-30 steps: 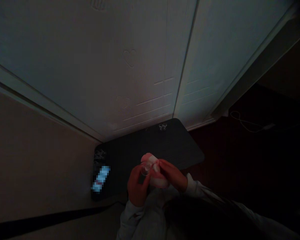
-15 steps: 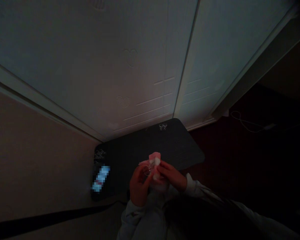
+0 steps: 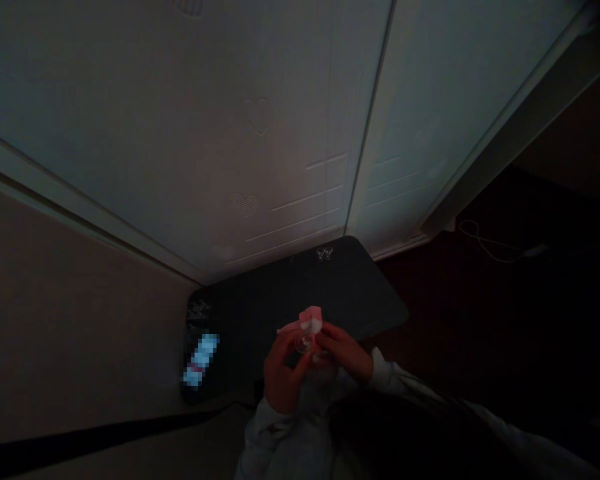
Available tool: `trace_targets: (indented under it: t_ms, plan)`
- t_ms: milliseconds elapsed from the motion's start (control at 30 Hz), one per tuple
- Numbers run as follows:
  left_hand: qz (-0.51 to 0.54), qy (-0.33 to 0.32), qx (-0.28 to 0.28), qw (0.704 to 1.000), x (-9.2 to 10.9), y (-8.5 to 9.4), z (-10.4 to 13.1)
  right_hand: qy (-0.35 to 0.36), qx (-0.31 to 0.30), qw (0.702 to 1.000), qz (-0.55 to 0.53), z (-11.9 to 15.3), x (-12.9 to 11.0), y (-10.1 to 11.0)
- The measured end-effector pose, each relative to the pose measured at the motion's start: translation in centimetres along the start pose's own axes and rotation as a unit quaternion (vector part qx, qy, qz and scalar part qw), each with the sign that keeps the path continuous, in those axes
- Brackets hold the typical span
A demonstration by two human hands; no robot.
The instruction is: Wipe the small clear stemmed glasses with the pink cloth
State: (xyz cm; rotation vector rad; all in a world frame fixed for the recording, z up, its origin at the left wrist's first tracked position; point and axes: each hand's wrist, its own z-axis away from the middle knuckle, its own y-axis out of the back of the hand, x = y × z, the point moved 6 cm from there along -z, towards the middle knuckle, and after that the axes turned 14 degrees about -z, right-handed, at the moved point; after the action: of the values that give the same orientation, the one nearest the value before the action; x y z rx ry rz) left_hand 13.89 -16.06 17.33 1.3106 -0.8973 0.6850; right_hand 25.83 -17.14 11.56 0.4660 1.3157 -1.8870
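My left hand (image 3: 283, 371) grips a small clear round cup-like piece (image 3: 304, 342) by its rim, its open side tipped towards me. My right hand (image 3: 348, 350) pinches a pink-and-white cloth (image 3: 311, 319) against that clear piece. Folds of the cloth stick up beyond the fingers and hang below them. Both hands are close together over the near edge of a dark table (image 3: 260, 300). In the dim light, the exact kind of the clear piece is hard to make out.
Two small clear pieces (image 3: 325, 253) stand at the table's back edge. Several more clear pieces (image 3: 199, 309) cluster at the left corner, behind a lit, blurred-out screen (image 3: 201, 361). A white panelled door (image 3: 290, 133) borders the back. A pale cable (image 3: 495, 250) lies at right.
The clear piece has turned so its round opening shows more, and my left hand has shifted slightly right. The cloth remains in my right hand.
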Motion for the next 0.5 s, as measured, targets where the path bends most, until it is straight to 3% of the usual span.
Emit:
trace_targets:
  t_ms: [167,500]
  plan:
    - [0.049,0.069,0.019,0.996,-1.3,-0.2,0.0,0.036,-0.027,0.999,0.03,0.0,-0.5,-0.3]
    - [-0.062,0.046,0.048,0.996,-1.3,1.3,-0.8,-0.026,-0.152,0.982,0.107,0.9,0.0,-1.6]
